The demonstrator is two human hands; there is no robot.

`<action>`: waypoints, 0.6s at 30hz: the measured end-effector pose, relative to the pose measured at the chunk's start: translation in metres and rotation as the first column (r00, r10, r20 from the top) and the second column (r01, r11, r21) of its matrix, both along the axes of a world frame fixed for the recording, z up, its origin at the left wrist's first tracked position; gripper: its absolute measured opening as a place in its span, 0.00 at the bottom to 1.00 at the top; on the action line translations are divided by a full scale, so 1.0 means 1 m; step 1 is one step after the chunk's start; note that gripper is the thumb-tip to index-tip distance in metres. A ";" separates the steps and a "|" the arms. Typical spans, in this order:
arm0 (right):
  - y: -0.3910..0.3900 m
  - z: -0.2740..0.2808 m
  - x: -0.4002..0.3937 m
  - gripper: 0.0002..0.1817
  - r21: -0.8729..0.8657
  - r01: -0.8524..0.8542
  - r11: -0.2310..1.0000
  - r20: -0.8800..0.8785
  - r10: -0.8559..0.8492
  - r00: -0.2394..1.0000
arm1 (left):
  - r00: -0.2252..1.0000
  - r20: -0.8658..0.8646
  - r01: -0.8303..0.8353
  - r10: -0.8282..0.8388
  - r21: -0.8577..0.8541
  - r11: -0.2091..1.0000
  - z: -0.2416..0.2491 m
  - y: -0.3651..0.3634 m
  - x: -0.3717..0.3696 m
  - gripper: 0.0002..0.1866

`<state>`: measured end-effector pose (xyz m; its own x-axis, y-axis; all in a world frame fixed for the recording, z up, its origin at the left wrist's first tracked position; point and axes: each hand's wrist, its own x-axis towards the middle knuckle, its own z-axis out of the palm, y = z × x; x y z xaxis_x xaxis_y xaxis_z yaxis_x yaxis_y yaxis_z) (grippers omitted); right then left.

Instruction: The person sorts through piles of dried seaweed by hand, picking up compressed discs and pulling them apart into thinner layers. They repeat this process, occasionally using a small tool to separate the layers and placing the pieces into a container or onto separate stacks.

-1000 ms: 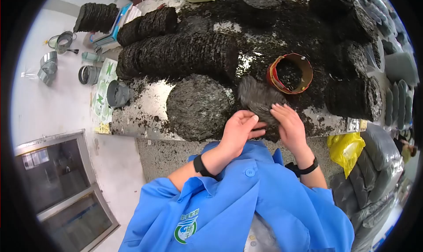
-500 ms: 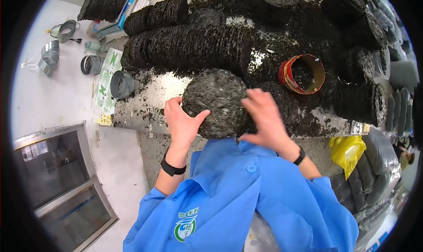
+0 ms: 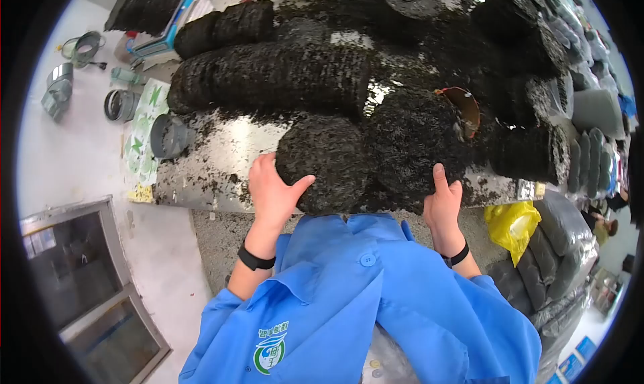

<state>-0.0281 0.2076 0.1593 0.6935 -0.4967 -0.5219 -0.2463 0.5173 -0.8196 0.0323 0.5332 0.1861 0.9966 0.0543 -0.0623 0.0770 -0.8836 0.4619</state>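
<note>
In the head view, a dark round cake of dried seaweed (image 3: 322,162), seemingly on top of a stack, is at the table's near edge. My left hand (image 3: 270,189) curves around its left side, thumb on the top near the edge. Just to the right, my right hand (image 3: 443,199) grips the lower right edge of another round seaweed cake (image 3: 412,146), thumb on the top face and fingers mostly hidden. This second cake partly covers the red ring-shaped container (image 3: 469,112) behind it.
Long rows of stacked seaweed cakes (image 3: 268,79) lie behind my hands. More stacks (image 3: 530,152) stand on the right. A grey ring (image 3: 169,137) sits at the left, loose flakes cover the table (image 3: 235,142), and a yellow bag (image 3: 513,226) hangs by the right edge.
My right hand has moved right and now has a seaweed cake, apart from the left one. The cake surface by my left hand now looks darker. The view has shifted slightly.
</note>
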 end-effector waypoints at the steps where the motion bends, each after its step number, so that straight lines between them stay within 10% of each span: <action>1: -0.001 -0.003 -0.001 0.12 -0.016 0.019 1.000 -0.006 -0.019 1.000 | 1.000 -0.006 0.019 -0.019 -0.016 1.000 0.001 0.000 0.001 0.46; 3: -0.007 -0.008 -0.003 0.05 0.170 0.088 0.981 0.048 -0.098 0.994 | 1.000 0.009 -0.025 0.025 -0.027 0.999 -0.001 0.000 0.003 0.46; 7: -0.027 -0.052 -0.017 0.33 0.238 0.026 0.971 -0.156 0.011 0.988 | 0.999 -0.010 -0.042 0.042 -0.045 0.998 0.003 -0.003 0.007 0.45; 9: -0.042 -0.095 -0.030 0.41 -0.172 -0.202 0.964 -0.356 0.131 0.925 | 0.996 -0.063 -0.081 0.069 -0.223 0.971 0.016 -0.007 0.006 0.44; 11: -0.034 -0.087 -0.037 0.52 -0.798 -0.310 0.517 -0.209 0.245 0.947 | 0.987 -0.108 -0.152 0.119 -0.389 0.908 0.023 -0.008 0.008 0.42; 15: 0.035 0.030 0.007 0.50 -0.958 -0.286 0.037 -0.111 0.867 0.486 | 0.958 -0.240 -0.275 0.155 -0.626 0.730 0.035 -0.009 0.010 0.31; 18: 0.058 0.030 0.022 0.43 -0.985 -0.167 -0.051 -0.113 0.915 0.386 | 0.905 -0.404 -0.419 0.131 -0.801 0.428 0.037 -0.018 0.016 0.26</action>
